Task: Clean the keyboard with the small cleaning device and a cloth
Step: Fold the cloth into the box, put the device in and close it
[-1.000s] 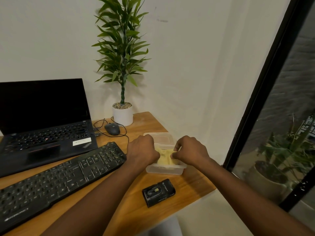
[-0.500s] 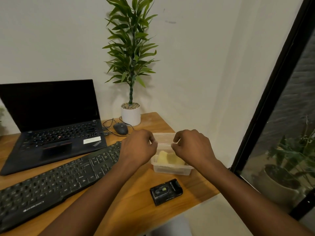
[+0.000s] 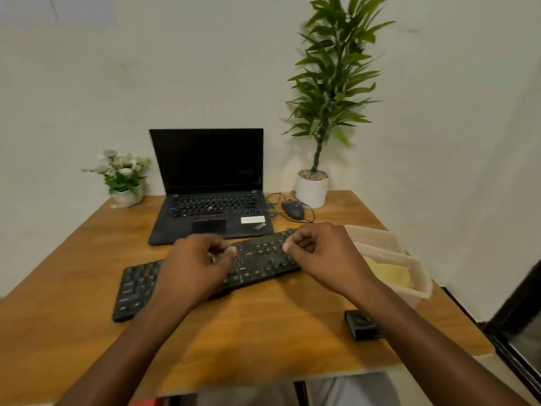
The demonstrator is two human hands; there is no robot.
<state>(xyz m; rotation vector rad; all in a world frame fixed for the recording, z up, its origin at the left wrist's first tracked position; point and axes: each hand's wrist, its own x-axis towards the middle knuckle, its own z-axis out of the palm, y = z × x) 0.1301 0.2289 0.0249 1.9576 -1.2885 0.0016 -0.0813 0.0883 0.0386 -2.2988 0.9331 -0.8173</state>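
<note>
A black keyboard (image 3: pixel 263 260) lies slanted across the middle of the wooden desk (image 3: pixel 263 326). My left hand (image 3: pixel 194 266) is over its middle keys with the fingers curled and the thumb against the forefinger. Over the keyboard's right end, my right hand (image 3: pixel 326 254) is curled the same way. I see nothing held in either hand. A yellow cloth (image 3: pixel 390 273) lies in a clear plastic container (image 3: pixel 423 290) to the right of my right hand. The small black cleaning device (image 3: pixel 360 323) lies near the desk's front right, partly hidden by my right forearm.
An open black laptop (image 3: pixel 210 186) stands behind the keyboard, with a wired mouse (image 3: pixel 292 210) to its right. A tall plant in a white pot (image 3: pixel 311 190) is at the back right and a small flower pot (image 3: pixel 126 184) at the back left. A dark window frame (image 3: pixel 518 315) borders the right.
Both hands left the container with the cloth and moved left over the keyboard. The view swung left, bringing the whole desk into sight.
</note>
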